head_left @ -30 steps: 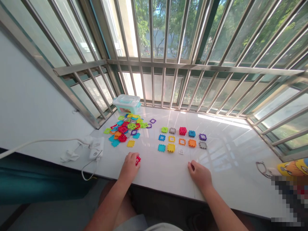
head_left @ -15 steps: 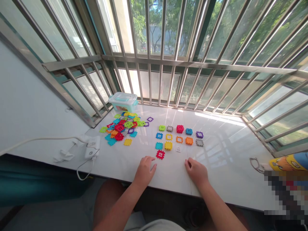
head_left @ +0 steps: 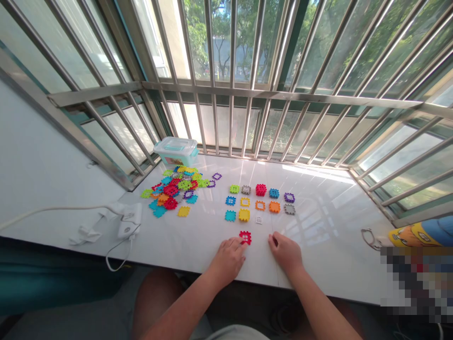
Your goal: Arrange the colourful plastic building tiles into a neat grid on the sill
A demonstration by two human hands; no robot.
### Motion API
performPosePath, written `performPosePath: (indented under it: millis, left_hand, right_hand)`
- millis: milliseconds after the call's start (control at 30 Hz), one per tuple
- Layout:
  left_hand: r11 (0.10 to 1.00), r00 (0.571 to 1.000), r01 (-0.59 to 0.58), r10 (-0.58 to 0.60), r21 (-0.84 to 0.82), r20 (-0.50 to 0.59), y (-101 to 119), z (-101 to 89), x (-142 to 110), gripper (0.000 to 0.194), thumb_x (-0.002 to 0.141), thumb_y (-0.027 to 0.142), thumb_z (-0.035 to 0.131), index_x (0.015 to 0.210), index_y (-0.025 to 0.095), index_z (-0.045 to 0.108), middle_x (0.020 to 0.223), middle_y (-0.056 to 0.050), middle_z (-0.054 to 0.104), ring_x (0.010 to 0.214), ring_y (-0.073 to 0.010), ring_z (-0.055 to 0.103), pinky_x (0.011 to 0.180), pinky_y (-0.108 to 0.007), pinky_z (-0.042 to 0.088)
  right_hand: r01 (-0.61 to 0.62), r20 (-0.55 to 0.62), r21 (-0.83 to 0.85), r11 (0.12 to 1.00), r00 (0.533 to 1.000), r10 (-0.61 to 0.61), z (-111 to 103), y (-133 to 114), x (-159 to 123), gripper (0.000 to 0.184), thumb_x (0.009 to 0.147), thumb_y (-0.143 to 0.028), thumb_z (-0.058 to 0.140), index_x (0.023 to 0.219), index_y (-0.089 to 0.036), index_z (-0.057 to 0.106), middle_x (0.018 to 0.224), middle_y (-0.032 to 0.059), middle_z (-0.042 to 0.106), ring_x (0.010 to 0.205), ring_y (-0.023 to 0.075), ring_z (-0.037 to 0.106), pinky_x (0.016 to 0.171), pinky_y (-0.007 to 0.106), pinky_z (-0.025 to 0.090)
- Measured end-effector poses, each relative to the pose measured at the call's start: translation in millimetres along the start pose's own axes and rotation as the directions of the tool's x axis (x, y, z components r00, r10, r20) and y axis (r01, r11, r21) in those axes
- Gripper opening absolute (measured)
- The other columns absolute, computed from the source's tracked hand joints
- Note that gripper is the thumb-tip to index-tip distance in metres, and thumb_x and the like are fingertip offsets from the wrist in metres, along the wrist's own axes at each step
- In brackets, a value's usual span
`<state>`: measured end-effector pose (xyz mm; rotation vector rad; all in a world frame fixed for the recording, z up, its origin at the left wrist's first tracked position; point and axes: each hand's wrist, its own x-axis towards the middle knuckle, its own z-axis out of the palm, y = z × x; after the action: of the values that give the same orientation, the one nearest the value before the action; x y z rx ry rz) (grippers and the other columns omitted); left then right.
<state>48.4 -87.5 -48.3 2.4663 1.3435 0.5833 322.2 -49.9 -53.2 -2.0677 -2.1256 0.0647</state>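
Had the left hand (head_left: 228,257) near the front edge of the desk (head_left: 201,231), with bent fingers (head_left: 242,246) touching the lower left of the red window tile (head_left: 246,236) (could not tell a grip from a light touch). Rested the right hand (head_left: 286,252) on the desk to the right of that tile, near it but apart, with fingers curled closed in a loose fist. Found that tile in front of the spaced-out rows (head_left: 260,205), with a cyan tile (head_left: 230,216), a yellow stack (head_left: 244,215) and a white window tile (head_left: 259,220) in the nearest row. Saw an orange stack (head_left: 274,207), a purple stack (head_left: 289,197) and a red stack (head_left: 261,190) farther back. Spotted the jumbled tile pile (head_left: 172,190) well to the left, with the lidded plastic box (head_left: 176,151) behind it.
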Motion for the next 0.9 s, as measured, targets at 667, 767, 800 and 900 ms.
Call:
performPosePath:
  millis: [667, 767, 800, 900]
  left_hand:
    - [0.581, 0.624, 0.779, -0.755, 0.234, -0.203, -145, -35.0, 113, 0.044, 0.103, 0.036, 0.039, 0.112, 0.017, 0.077, 0.112, -0.017, 0.071, 0.102, -0.0289, 0.069, 0.084, -0.037, 0.052]
    - [0.585, 0.622, 0.782, -0.754, 0.217, -0.21, -146, -34.0, 112, 0.045, 0.102, 0.037, 0.038, 0.112, 0.017, 0.077, 0.111, -0.016, 0.072, 0.1, -0.0287, 0.07, 0.083, -0.038, 0.053]
    - [0.587, 0.624, 0.781, -0.752, 0.214, -0.211, -146, -34.1, 112, 0.045, 0.102, 0.037, 0.038, 0.112, 0.017, 0.077, 0.111, -0.016, 0.072, 0.099, -0.0287, 0.07, 0.083, -0.038, 0.053]
    - [0.594, 0.628, 0.778, -0.749, 0.207, -0.212, -146, -35.0, 111, 0.044, 0.102, 0.037, 0.038, 0.111, 0.017, 0.077, 0.111, -0.016, 0.073, 0.099, -0.0287, 0.07, 0.082, -0.037, 0.053]
  right_hand:
    - [0.017, -0.038, 0.039, 0.999, 0.999, -0.016, 3, 4, -1, 0.038, 0.105, -0.043, 0.048, 0.075, -0.022, 0.058, 0.07, 0.0012, 0.066, 0.058, 0.0136, 0.05, 0.06, 0.03, 0.017]
    - [0.027, -0.046, 0.079, 0.996, 0.999, -0.024, 2, 6, -2, 0.039, 0.105, -0.044, 0.049, 0.074, -0.022, 0.058, 0.071, 0.0011, 0.065, 0.059, 0.0145, 0.052, 0.059, 0.03, 0.022]
    - [0.047, -0.043, 0.111, 0.993, 0.998, -0.042, 1, 5, -2, 0.039, 0.105, -0.045, 0.048, 0.076, -0.023, 0.059, 0.073, 0.001, 0.065, 0.06, 0.0149, 0.053, 0.059, 0.03, 0.025]
    - [0.172, -0.048, 0.254, 0.952, 0.985, -0.165, -7, -3, -2, 0.033, 0.106, -0.044, 0.049, 0.084, -0.024, 0.064, 0.084, 0.003, 0.068, 0.074, 0.0183, 0.062, 0.067, 0.03, 0.041]
